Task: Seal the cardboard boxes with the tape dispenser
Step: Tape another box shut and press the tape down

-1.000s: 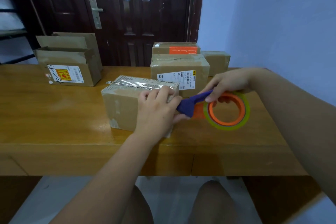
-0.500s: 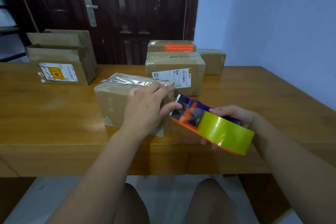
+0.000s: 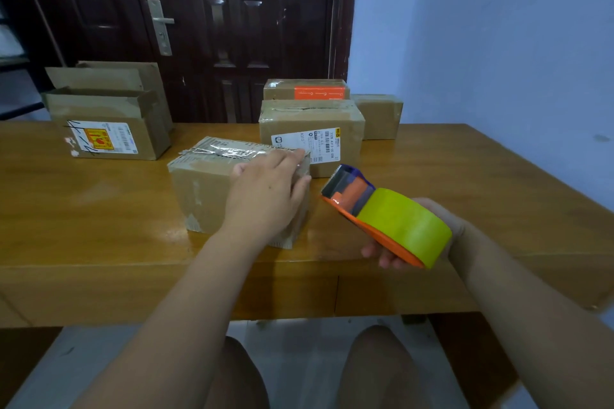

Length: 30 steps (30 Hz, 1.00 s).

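While the left hand (image 3: 265,196) lies flat over the right end of the nearest box (image 3: 206,189), fingers spread and pressing rather than gripping, the open box (image 3: 109,123) way over at 10 o'clock is clearly not sealed yet. The near one at 12 already has shiny tape along its top seam. Behind it at 1 o'clock sit three more closed boxes (image 3: 312,129).

The right hand (image 3: 415,239) at 3 o'clock is wrapped around the tape dispenser (image 3: 382,212), fingers closed underneath, holding it off the table (image 3: 99,209) with the cutter end pointing at the box, just beside it but not touching.

My guess is the strip on this box is pretty much done and the palm is smoothing it down. To do that well, I'd rub firmly over the corner and down the side so the tape end really sticks, keep the box pinned so it can't slide, and keep the blade away from the fingers.
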Available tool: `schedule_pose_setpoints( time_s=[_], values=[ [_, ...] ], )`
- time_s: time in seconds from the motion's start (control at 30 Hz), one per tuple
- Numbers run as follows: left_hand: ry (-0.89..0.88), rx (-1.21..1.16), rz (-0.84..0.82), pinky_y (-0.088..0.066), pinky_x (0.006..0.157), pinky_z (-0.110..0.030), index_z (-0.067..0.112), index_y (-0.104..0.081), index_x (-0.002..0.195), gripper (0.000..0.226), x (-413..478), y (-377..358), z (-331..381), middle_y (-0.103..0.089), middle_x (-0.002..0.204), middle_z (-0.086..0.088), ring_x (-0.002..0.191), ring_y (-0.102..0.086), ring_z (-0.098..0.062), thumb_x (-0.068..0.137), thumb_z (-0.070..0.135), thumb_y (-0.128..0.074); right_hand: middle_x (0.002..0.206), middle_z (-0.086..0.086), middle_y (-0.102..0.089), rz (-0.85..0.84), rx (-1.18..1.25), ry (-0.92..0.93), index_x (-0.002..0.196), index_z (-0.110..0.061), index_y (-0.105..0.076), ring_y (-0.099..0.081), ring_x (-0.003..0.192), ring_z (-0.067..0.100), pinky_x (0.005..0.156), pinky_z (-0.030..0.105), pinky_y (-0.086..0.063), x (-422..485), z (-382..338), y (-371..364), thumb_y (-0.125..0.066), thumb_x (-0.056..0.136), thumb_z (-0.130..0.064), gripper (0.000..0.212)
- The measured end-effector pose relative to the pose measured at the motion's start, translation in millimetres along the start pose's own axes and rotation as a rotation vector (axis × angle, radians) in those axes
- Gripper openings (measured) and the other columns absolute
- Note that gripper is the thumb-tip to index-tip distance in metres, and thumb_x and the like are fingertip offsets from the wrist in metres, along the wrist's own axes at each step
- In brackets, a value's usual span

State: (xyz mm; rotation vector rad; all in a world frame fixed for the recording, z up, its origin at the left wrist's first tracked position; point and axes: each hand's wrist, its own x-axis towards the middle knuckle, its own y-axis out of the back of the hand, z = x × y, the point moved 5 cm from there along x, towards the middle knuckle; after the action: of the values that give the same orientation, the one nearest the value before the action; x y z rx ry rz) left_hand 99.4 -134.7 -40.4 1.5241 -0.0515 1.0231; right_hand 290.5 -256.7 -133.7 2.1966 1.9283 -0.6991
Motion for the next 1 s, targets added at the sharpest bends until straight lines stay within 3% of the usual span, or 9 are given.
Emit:
schedule_pose_setpoints(
  time_s=[0.1, 0.3, 0.37, 0.47, 0.53, 0.6, 0.73, 0.83, 1.0],
  values=[
    [-0.002, 0.1, -0.029, -0.031, 0.089, -0.039, 0.032, -0.051, 0.133, 0.04, 1.5, -7.0, 2.9, -0.053, 0.128, 0.008, 0.113, -0.046, -0.019, 0.094, 0.039, -0.046, 0.104, 0.019, -0.069, 0.256, 0.042, 0.063, 0.132, -0.002, -0.052, -0.068, 0.09, 0.036, 0.095, 0.053, -0.049, 2.0, 5.2, 23.0, -0.043, 0.093, -0.038, 0.053],
    [-0.038, 0.267, -0.003, -0.033, 0.082, -0.04, 0.03, -0.054, 0.13, 0.035, 0.0, -10.4, 8.7, -0.054, 0.126, 0.001, 0.107, -0.047, -0.026, 0.096, 0.032, -0.045, 0.106, 0.02, -0.069, 0.307, 0.143, 0.077, 0.128, -0.003, -0.054, -0.068, 0.091, 0.036, 0.087, 0.049, -0.052, 3.3, 11.7, 29.4, -0.041, 0.095, -0.041, 0.053],
    [-0.059, 0.306, -0.031, -0.032, 0.084, -0.041, 0.03, -0.052, 0.131, 0.035, -1.1, -14.3, 9.1, -0.05, 0.135, 0.0, 0.112, -0.045, -0.027, 0.097, 0.029, -0.045, 0.102, 0.022, -0.069, 0.242, 0.154, 0.079, 0.129, -0.001, -0.055, -0.069, 0.084, 0.037, 0.077, 0.045, -0.057, 1.1, 7.8, 23.1, -0.051, 0.091, -0.04, 0.054],
    [-0.042, 0.324, -0.077, -0.03, 0.096, -0.046, 0.03, -0.048, 0.135, 0.037, 1.0, -18.6, 10.0, -0.04, 0.147, -0.003, 0.133, -0.033, -0.03, 0.1, 0.03, -0.039, 0.099, 0.03, -0.067, -0.099, 0.166, 0.029, 0.109, 0.001, -0.07, -0.07, 0.076, 0.04, 0.062, 0.041, -0.059, -7.8, -4.1, -3.5, -0.087, 0.059, -0.03, 0.061],
    [-0.031, 0.31, -0.104, -0.02, 0.109, -0.053, 0.029, -0.045, 0.138, 0.039, 3.8, -20.3, 9.7, -0.036, 0.15, -0.006, 0.141, -0.024, -0.03, 0.101, 0.032, -0.035, 0.099, 0.03, -0.067, -0.235, 0.184, 0.035, 0.104, -0.001, -0.073, -0.07, 0.074, 0.04, 0.06, 0.04, -0.06, -11.5, -8.3, -11.1, -0.092, 0.049, -0.029, 0.065],
    [-0.057, 0.299, -0.121, -0.019, 0.112, -0.05, 0.028, -0.046, 0.138, 0.04, 5.6, -19.9, 9.0, -0.037, 0.15, -0.007, 0.14, -0.03, -0.028, 0.1, 0.034, -0.034, 0.099, 0.029, -0.068, -0.258, 0.185, 0.045, 0.103, -0.002, -0.073, -0.07, 0.074, 0.039, 0.06, 0.039, -0.06, -11.9, -6.8, -13.4, -0.093, 0.048, -0.03, 0.065],
    [-0.119, 0.271, -0.115, -0.038, 0.1, -0.042, 0.026, -0.061, 0.125, 0.037, 4.6, -12.9, 9.2, -0.041, 0.147, -0.009, 0.133, -0.042, -0.027, 0.098, 0.038, -0.038, 0.098, 0.028, -0.068, -0.248, 0.196, 0.054, 0.101, -0.002, -0.074, -0.07, 0.073, 0.038, 0.06, 0.039, -0.06, -11.5, -7.6, -16.8, -0.093, 0.045, -0.03, 0.066],
    [-0.127, 0.266, -0.179, -0.036, 0.102, -0.04, 0.027, -0.063, 0.121, 0.038, 2.6, -11.6, 9.2, -0.036, 0.151, -0.008, 0.135, -0.038, -0.027, 0.098, 0.04, -0.037, 0.097, 0.027, -0.069, -0.225, 0.161, 0.081, 0.097, -0.005, -0.076, -0.07, 0.072, 0.036, 0.058, 0.038, -0.06, -11.3, -12.3, -21.0, -0.094, 0.04, -0.034, 0.066],
    [-0.103, -0.004, -0.159, -0.043, 0.09, -0.04, 0.033, -0.022, 0.148, 0.059, -9.7, 8.1, 0.8, -0.059, 0.13, -0.003, 0.111, -0.057, -0.027, 0.094, 0.045, -0.045, 0.1, 0.024, -0.07, -0.243, 0.211, 0.145, 0.102, -0.01, -0.075, -0.071, 0.077, 0.034, 0.062, 0.037, -0.059, -12.4, -16.7, -28.9, -0.091, 0.05, -0.036, 0.061]
  ],
)
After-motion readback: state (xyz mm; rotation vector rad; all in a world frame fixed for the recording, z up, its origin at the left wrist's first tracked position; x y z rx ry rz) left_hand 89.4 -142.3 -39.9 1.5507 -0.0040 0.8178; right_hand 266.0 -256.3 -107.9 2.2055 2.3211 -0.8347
